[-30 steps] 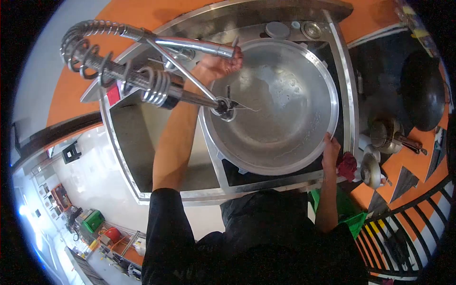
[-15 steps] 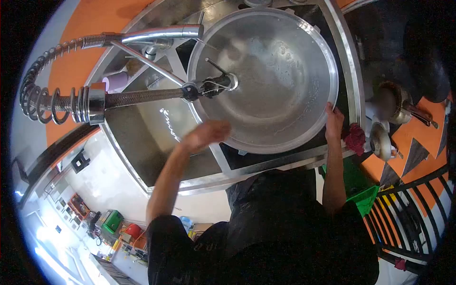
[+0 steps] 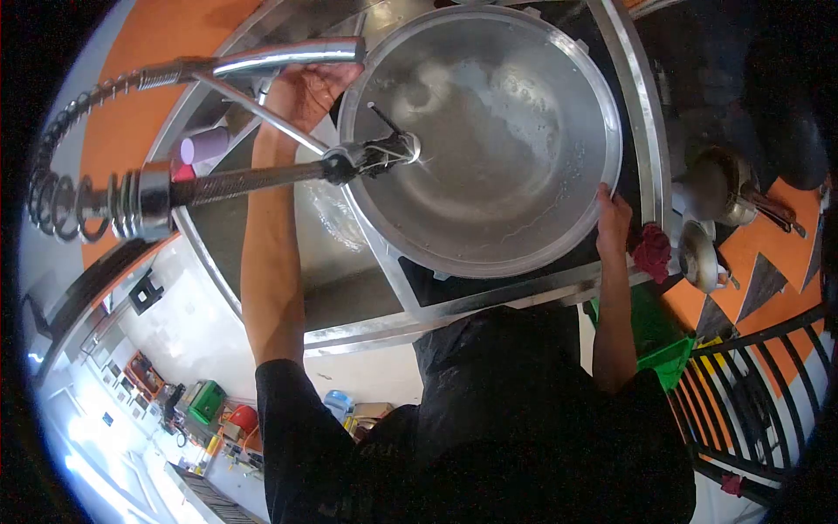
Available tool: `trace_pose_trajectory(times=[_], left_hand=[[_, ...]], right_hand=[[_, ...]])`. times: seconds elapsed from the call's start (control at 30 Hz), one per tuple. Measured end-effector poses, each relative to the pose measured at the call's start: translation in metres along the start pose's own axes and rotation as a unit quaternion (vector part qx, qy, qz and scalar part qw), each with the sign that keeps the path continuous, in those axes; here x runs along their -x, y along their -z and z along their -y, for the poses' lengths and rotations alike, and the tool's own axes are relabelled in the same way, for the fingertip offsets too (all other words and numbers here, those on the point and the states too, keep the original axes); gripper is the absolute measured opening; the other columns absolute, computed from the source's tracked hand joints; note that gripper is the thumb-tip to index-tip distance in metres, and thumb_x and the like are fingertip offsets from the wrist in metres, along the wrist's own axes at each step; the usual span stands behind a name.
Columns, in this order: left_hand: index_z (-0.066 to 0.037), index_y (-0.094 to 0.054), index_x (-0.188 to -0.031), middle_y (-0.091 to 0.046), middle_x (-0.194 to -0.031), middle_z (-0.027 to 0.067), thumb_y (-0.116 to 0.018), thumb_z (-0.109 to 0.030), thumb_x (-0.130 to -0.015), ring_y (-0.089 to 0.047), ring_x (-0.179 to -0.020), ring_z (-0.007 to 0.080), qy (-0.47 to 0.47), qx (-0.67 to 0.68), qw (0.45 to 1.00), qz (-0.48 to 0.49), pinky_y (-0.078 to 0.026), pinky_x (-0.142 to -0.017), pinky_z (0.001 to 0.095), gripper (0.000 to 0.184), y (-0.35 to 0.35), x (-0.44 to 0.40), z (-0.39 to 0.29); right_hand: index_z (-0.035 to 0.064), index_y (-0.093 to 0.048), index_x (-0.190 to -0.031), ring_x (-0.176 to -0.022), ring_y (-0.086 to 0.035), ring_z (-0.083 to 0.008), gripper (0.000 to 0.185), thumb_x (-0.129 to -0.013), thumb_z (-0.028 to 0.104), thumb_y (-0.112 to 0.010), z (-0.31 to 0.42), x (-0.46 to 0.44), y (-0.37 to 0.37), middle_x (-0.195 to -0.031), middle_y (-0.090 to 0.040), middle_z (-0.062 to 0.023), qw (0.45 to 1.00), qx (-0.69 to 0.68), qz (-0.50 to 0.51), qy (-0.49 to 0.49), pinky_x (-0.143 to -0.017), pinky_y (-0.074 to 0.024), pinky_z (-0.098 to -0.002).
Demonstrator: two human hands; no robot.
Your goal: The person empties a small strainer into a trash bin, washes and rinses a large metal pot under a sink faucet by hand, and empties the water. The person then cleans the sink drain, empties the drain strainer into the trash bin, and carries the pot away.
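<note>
A large round metal pot (image 3: 489,192) rests tilted toward me over the sink, wet inside with a shallow film of liquid. My right hand (image 3: 614,223) is closed on the right side of its rim, thumb over the edge. My left hand (image 3: 307,100) is raised to the faucet (image 3: 288,58), just under its thick chrome spout; the fingers look curled there, partly hidden behind the metal. Across my left forearm runs the braided spray hose (image 3: 253,182), its black nozzle (image 3: 380,155) ending over the pot's left side.
Left of the pot is a sink basin (image 3: 332,284) with rippled water. A purple cup (image 3: 205,145) stands at its far left edge. A dark red cloth (image 3: 651,253) lies by the right counter edge, near metal pans (image 3: 698,256) and a green crate (image 3: 668,362).
My left hand has moved up and left from the pot's lower left rim to the faucet. My right hand has stayed on the rim. Water in the basin ripples over a wider patch.
</note>
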State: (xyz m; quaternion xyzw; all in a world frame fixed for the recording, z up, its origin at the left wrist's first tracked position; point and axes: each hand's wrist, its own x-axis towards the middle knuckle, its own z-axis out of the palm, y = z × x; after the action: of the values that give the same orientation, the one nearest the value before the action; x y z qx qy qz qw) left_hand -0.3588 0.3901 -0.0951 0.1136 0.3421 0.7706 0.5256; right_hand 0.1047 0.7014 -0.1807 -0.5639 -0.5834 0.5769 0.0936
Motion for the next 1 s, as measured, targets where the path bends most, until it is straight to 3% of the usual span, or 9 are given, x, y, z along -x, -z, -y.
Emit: trace_pose_trajectory(times=[0.13,0.33,0.47,0.57,0.63,0.73,0.8,0.9,1.0], left_hand=[[0.002,-0.064,-0.11,-0.072,-0.096,0.0149,-0.045,-0.035,-0.104,-0.066,-0.104,0.0264,0.053,0.237,0.968,0.061,-0.048,-0.107,0.041,0.042,-0.016,-0.023,0.0],[0.0,-0.065,-0.106,-0.066,-0.086,0.0082,-0.055,-0.018,-0.099,-0.065,-0.083,0.0211,0.152,-0.169,0.967,-0.118,-0.055,-0.08,0.0358,0.022,0.035,0.013,0.036],[-0.004,-0.066,-0.118,-0.069,-0.101,0.0108,-0.063,-0.014,-0.093,-0.067,-0.094,0.0224,0.044,-0.543,0.833,0.096,-0.055,-0.085,0.032,0.027,0.042,0.086,0.108],[0.004,-0.053,-0.13,-0.061,-0.128,0.0201,-0.049,-0.027,-0.103,-0.06,-0.118,0.0347,0.312,-0.031,0.936,-0.159,-0.049,-0.105,0.0495,0.042,-0.001,0.121,0.186],[0.006,-0.053,-0.132,-0.06,-0.13,0.0222,-0.044,-0.037,-0.104,-0.061,-0.118,0.0347,0.425,-0.189,0.88,-0.094,-0.049,-0.104,0.0468,0.052,-0.046,0.126,0.216],[0.003,-0.057,-0.132,-0.067,-0.119,0.0164,-0.053,-0.027,-0.099,-0.068,-0.105,0.0287,0.336,-0.146,0.93,-0.038,-0.054,-0.094,0.0394,0.044,-0.074,0.135,0.213],[0.005,-0.06,-0.121,-0.07,-0.103,0.0156,-0.065,-0.018,-0.09,-0.068,-0.094,0.023,-0.003,-0.286,0.938,-0.196,-0.054,-0.089,0.0353,0.039,-0.034,0.136,0.172],[0.0,-0.061,-0.114,-0.068,-0.105,0.0167,-0.07,-0.016,-0.087,-0.069,-0.088,0.0267,-0.056,-0.595,0.693,-0.403,-0.055,-0.078,0.0367,0.033,-0.058,0.094,0.092],[0.002,-0.06,-0.113,-0.068,-0.099,0.0231,-0.071,-0.018,-0.085,-0.068,-0.084,0.0375,-0.219,-0.829,0.465,-0.22,-0.055,-0.076,0.0456,0.036,-0.008,0.045,0.07]], right_hand=[[-0.0042,-0.068,-0.112,-0.082,-0.059,-0.0198,0.041,-0.097,0.034,-0.062,0.004,0.003,-0.001,-0.094,-0.068,-0.01,1.0,-0.003,-0.002,-0.009,-0.079,-0.0467,-0.037],[-0.0046,-0.068,-0.111,-0.079,-0.059,-0.0195,0.043,-0.097,0.035,-0.062,0.011,0.003,0.0,-0.09,-0.068,-0.0113,0.995,0.096,-0.011,-0.004,-0.074,-0.0469,-0.0377],[-0.0049,-0.068,-0.112,-0.078,-0.059,-0.0203,0.044,-0.096,0.035,-0.063,0.0,0.0,0.002,-0.088,-0.067,-0.012,0.998,0.06,-0.007,0.013,-0.073,-0.047,-0.0377],[-0.0052,-0.068,-0.111,-0.079,-0.059,-0.0225,0.044,-0.096,0.036,-0.063,-0.004,-0.002,0.0,-0.088,-0.067,-0.0134,1.0,0.025,-0.011,-0.014,-0.074,-0.0475,-0.0391],[-0.0052,-0.068,-0.108,-0.078,-0.06,-0.0238,0.044,-0.096,0.036,-0.062,-0.004,0.0,0.002,-0.089,-0.067,-0.0139,0.999,0.03,-0.022,-0.005,-0.074,-0.0477,-0.0399],[-0.0059,-0.067,-0.106,-0.078,-0.061,-0.0256,0.043,-0.096,0.036,-0.062,-0.001,-0.002,0.0,-0.09,-0.067,-0.0153,0.998,0.049,-0.03,0.014,-0.075,-0.048,-0.0407],[-0.0065,-0.067,-0.105,-0.079,-0.062,-0.0265,0.043,-0.096,0.035,-0.061,0.001,-0.001,-0.001,-0.091,-0.068,-0.0165,0.996,0.08,-0.029,0.013,-0.075,-0.0482,-0.041],[-0.0071,-0.066,-0.107,-0.081,-0.064,-0.0284,0.043,-0.097,0.034,-0.059,0.0,-0.008,0.003,-0.093,-0.068,-0.019,0.99,0.139,-0.028,0.006,-0.076,-0.0487,-0.0417],[-0.0074,-0.065,-0.109,-0.083,-0.066,-0.0324,0.044,-0.097,0.034,-0.057,-0.013,-0.014,0.008,-0.095,-0.068,-0.0219,0.984,0.176,-0.012,0.025,-0.078,-0.0489,-0.0441]])
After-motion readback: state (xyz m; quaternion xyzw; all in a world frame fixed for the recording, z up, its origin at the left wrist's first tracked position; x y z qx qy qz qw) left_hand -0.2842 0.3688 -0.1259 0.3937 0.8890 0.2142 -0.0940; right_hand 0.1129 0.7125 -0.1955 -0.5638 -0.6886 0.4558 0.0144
